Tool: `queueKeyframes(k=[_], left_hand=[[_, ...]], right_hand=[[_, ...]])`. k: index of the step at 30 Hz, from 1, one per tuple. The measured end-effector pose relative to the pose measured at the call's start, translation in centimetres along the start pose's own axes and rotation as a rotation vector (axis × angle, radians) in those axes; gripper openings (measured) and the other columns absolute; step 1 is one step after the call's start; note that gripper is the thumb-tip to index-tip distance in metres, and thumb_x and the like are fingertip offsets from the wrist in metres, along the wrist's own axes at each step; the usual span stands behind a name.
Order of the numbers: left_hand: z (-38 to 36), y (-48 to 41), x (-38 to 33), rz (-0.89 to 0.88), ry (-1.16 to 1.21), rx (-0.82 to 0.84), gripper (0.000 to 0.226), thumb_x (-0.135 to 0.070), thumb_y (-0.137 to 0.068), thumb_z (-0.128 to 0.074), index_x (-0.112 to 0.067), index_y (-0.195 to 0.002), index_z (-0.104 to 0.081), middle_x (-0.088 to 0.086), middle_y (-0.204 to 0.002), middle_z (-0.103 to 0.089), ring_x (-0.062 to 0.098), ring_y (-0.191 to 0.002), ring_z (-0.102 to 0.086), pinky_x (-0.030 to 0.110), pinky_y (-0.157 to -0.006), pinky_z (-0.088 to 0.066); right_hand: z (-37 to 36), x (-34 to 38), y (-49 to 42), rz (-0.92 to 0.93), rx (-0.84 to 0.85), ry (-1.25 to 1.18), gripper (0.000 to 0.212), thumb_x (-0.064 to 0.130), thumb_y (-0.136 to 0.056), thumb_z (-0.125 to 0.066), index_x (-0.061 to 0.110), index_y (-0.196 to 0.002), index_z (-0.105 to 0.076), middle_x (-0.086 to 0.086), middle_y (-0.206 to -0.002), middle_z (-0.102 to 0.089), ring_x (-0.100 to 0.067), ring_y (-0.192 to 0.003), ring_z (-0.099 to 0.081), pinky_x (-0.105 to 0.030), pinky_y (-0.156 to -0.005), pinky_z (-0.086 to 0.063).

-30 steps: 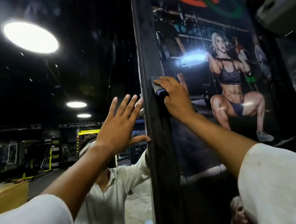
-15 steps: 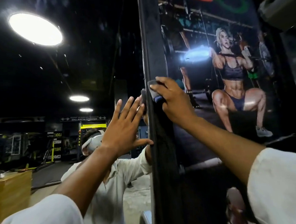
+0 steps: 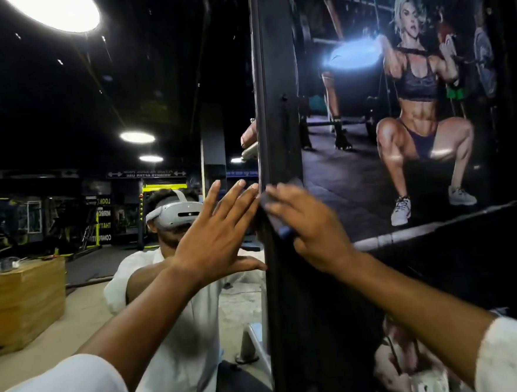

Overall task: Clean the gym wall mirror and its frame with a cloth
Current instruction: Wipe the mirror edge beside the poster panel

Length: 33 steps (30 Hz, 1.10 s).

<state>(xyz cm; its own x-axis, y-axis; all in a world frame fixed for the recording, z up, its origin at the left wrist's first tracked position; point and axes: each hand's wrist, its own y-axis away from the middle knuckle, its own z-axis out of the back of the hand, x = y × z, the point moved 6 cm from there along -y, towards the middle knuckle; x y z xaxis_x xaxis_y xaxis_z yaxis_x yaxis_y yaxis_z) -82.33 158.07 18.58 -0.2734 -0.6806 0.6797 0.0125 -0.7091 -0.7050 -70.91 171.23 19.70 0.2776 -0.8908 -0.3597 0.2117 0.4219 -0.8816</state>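
Two hands are up at the work, and the right hand [image 3: 311, 222] is the one that has moved. A second ago it pressed the cloth [image 3: 284, 231] to the frame [image 3: 275, 102] level with the thighs of the squatting figure on the poster [image 3: 413, 108]; now it sits level with her shoes. It has slid down the upright, and the blur on its fingers suggests the stroke is not over. That reads as a downward wipe of the frame's right-hand post. The stretch above has had its pass, while the part below is probably yet to be done.

The right hand's fingers are bent over the cloth and grip it against the black post. Only a blue edge and a dark fold show from under them. The thumb is hidden, so how it pinches cannot be told.

The left hand [image 3: 220, 232] holds nothing. Its fingers are straight and spread, the palm flat on the mirror [image 3: 123, 113] just beside the frame, thumb reaching toward the post. It keeps the place it had, seemingly as a brace.

Beyond the hands, the glass reflects the person and a wooden box [image 3: 22, 298] on the gym floor.
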Motion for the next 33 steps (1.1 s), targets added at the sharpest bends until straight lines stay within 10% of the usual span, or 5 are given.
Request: queueKeyframes(k=[6,15,25,33], left_hand=[[0.1,0.3,-0.7,0.033,0.008,-0.025,0.123,-0.096,-0.090,-0.019,-0.004,-0.169,-0.002,0.017,-0.178,0.002,0.036,-0.165,0.003,0.064,-0.131,-0.001],[-0.6,1.7,-2.2,0.073,0.038,-0.012,0.109,-0.087,-0.098,-0.010,-0.006,-0.170,0.000,0.018,-0.178,0.004,0.036,-0.165,0.005,0.064,-0.130,-0.003],[-1.0,3.7,-2.9,0.122,0.071,-0.007,0.111,-0.086,-0.098,-0.024,-0.004,-0.169,-0.007,0.016,-0.179,0.002,0.034,-0.165,0.004,0.064,-0.131,-0.005],[-2.0,7.7,-5.6,0.056,0.121,0.038,0.126,-0.095,-0.088,-0.028,-0.001,-0.169,-0.004,0.019,-0.178,0.004,0.040,-0.164,0.006,0.067,-0.129,-0.004]], right_hand=[[0.7,-5.0,-5.7,-0.294,-0.163,0.002,0.069,-0.017,-0.084,-0.055,0.010,-0.148,-0.058,-0.013,-0.162,-0.044,-0.030,-0.152,-0.038,-0.045,-0.121,-0.041],[-6.8,5.2,18.5,-0.451,-0.035,-0.276,0.096,-0.029,-0.064,-0.065,0.014,-0.149,-0.057,0.013,-0.167,-0.036,-0.016,-0.155,-0.036,-0.036,-0.125,-0.032],[-2.2,0.1,-1.5,-0.283,-0.124,0.056,0.043,-0.004,-0.087,-0.069,0.007,-0.128,-0.070,-0.014,-0.133,-0.058,-0.029,-0.122,-0.052,-0.044,-0.092,-0.054],[-9.2,7.2,16.8,-0.227,0.210,-0.003,0.055,0.009,-0.075,-0.064,0.010,-0.130,-0.067,-0.006,-0.134,-0.054,-0.029,-0.114,-0.051,-0.054,-0.098,-0.055]])
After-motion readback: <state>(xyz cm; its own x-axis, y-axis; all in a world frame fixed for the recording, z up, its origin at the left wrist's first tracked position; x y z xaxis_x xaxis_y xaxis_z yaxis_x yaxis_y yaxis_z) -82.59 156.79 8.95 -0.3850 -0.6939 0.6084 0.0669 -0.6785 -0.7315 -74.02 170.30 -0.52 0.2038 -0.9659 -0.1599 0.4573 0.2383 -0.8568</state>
